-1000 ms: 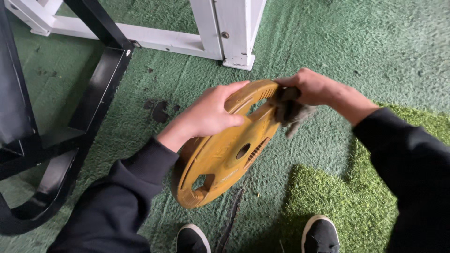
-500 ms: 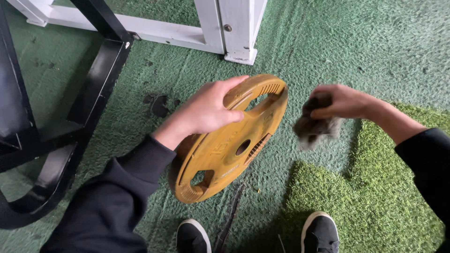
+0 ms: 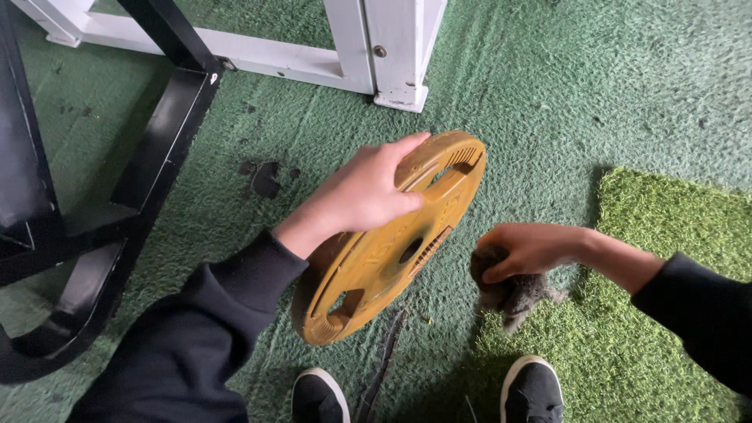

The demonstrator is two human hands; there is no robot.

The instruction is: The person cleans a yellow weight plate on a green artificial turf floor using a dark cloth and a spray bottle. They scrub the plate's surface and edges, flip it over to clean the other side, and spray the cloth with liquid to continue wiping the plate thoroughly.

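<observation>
Green artificial turf underfoot, a brighter, shaggier turf patch (image 3: 674,258) at right, a white frame (image 3: 384,47) at top, a black steel frame (image 3: 117,204) at left, two black shoes (image 3: 533,388) at the bottom edge. Standing on edge on the turf, tilted: a yellow weight plate (image 3: 384,251), worn and scuffed, round with a small centre hole, grip slots near the rim and ribbed panels between. Steadied from above by the left hand (image 3: 364,196), fingers curled over the top rim and closed on it, thumb on the near face. Just beside the plate's lower right, apart from it: the right hand (image 3: 529,249), clenched around a dark grey rag (image 3: 517,294) hanging below the fist. Compared with half a second back: right hand and rag lower and nearer the shoes, no longer level with the plate's upper rim; a second back, rag pressed against that rim; left hand's hold unchanged.
</observation>
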